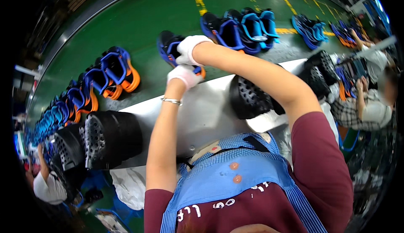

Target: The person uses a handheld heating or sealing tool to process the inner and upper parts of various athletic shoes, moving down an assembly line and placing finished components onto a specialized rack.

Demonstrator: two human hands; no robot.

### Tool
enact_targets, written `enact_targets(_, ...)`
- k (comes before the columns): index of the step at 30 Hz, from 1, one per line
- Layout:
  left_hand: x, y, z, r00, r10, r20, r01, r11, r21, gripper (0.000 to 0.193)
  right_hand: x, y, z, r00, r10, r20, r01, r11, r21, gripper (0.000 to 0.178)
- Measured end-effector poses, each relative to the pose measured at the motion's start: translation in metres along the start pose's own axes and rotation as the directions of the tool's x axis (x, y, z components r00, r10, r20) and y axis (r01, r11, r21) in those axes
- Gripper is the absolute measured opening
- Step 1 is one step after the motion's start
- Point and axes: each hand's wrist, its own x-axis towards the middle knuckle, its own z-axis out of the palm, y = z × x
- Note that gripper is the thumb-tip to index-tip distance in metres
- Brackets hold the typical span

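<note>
A black and blue sneaker (168, 47) with an orange sole stands on the green conveyor belt, its toe pointing away from me. My left hand (184, 76), in a white glove, closes around its heel end. Across its collar lies my right hand (192, 49), gloved too, with the fingers curled onto the shoe. The gloves cover much of the sneaker's opening and heel. A similar black and blue sneaker (229, 35) sits just right of my right hand.
Blue and orange sneakers (115, 70) line the belt to the left; teal-lined sneakers (256, 26) stand to the right. On the metal worktop (198, 111) before me are black perforated containers (113, 138), others (248, 98) beside my right arm. Co-workers (374, 94) sit at both sides.
</note>
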Motion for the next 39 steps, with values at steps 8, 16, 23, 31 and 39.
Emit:
enact_targets(8, -0.013, -0.006, -0.012, 0.999, 0.033, 0.019, -0.025, 0.946, -0.323, 0.028, -0.235, 0.08, -0.024, 0.885, 0.121, -0.45, -0.017, 0.974, 0.227, 0.033)
enact_targets(16, -0.024, -0.057, -0.031, 0.926, -0.007, -0.377, 0.008, 1.0, 0.002, 0.051, -0.352, 0.102, 0.041, 0.866, 0.38, -0.326, -0.268, 0.902, 0.339, 0.047)
enact_targets(23, -0.059, -0.027, -0.032, 0.855, 0.069, -0.514, 0.065, 0.969, 0.238, 0.059, -0.344, 0.112, 0.067, 0.876, 0.286, -0.389, -0.237, 0.957, 0.169, 0.059)
enact_targets(31, -0.075, 0.018, -0.024, 0.694, 0.296, -0.656, -0.218, 0.955, 0.2, 0.052, -0.341, 0.117, 0.052, 0.894, 0.25, -0.372, -0.208, 0.966, 0.152, 0.059)
enact_targets(39, -0.089, 0.087, -0.013, 0.876, 0.395, -0.278, -0.443, 0.428, -0.788, 0.061, -0.335, 0.091, -0.001, 0.821, 0.12, -0.559, 0.049, 0.959, 0.277, 0.064)
